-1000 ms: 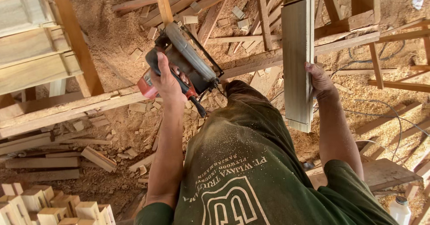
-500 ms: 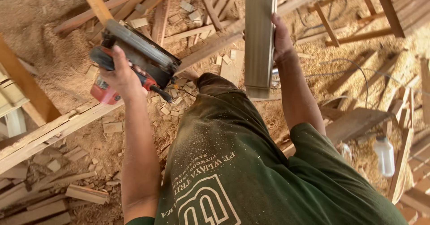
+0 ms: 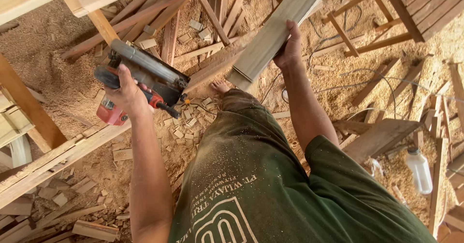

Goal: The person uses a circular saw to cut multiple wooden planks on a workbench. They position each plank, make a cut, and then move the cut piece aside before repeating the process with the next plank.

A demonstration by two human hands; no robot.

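The left hand is wrapped around the handle of a circular saw held in the air, while the right hand grips a pale plank (now tilted, upright half a second ago) above the sawdust floor.

Warm, bright daylight fills the scene, seemingly from the upper right, where the sawdust floor looks washed out. Shadows are soft and short. The centre is sharp; the wide lens bends straight timbers near the edges, and the lower corners look slightly smeared.
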